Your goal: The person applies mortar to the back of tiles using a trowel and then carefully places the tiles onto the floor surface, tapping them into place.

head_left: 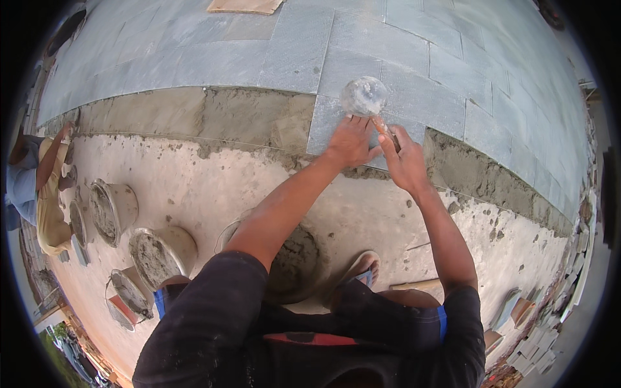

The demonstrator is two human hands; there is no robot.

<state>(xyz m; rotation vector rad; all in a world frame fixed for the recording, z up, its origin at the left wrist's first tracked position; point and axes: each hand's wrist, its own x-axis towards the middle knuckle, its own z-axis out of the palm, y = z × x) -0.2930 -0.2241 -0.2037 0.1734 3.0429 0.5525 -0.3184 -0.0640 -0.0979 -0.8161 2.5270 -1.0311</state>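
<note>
My left hand (351, 143) lies on a grey stone tile (325, 118) at the edge of the laid paving, fingers flat and pointing away from me. My right hand (404, 155) grips the wooden handle of a mallet. The mallet's round head (363, 95), pale and dusted white, is just beyond my left fingertips, over the tiles; whether it touches them I cannot tell. Wet mortar (239, 116) runs in a strip left of this tile, and another strip (491, 178) lies to its right. A thin string line runs along the near edge.
A co-worker (45, 194) crouches at the far left, arm reaching to the mortar. Several mortar buckets (189, 252) stand on the concrete (359, 220) left of and beneath me. A loose board (242, 5) lies on the far paving; stacked tile pieces (527, 343) line the right side.
</note>
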